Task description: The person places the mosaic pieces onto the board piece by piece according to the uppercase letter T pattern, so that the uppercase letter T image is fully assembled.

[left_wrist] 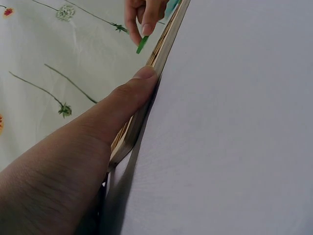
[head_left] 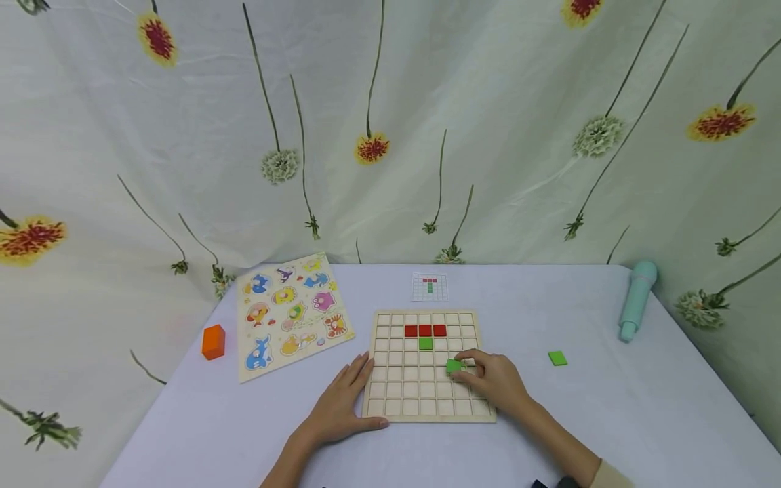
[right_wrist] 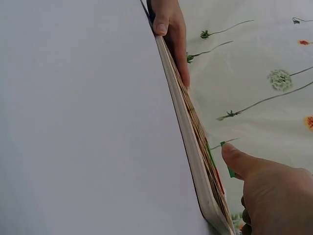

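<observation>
A wooden grid board point(head_left: 395, 390) lies on the white table. Three red tiles point(head_left: 424, 331) sit in a row in its upper cells, with one green tile point(head_left: 426, 343) below the middle one. My right hand point(head_left: 499, 385) pinches another green tile point(head_left: 453, 366) between thumb and fingers; the wrist views show it held above the board's surface. Along the board's left edge rests my left hand point(head_left: 342, 408), fingers extended, its thumb point(left_wrist: 129, 93) against the near edge. A small pattern card point(head_left: 417, 293) with a red and green T shape lies behind the board.
A loose green tile point(head_left: 558, 358) lies to the right of the board. Farther right is a teal cylindrical object point(head_left: 638, 298). At the left are a sea-animal puzzle board point(head_left: 274, 352) and an orange block point(head_left: 213, 342). A flower-print cloth point(head_left: 506, 102) hangs behind the table.
</observation>
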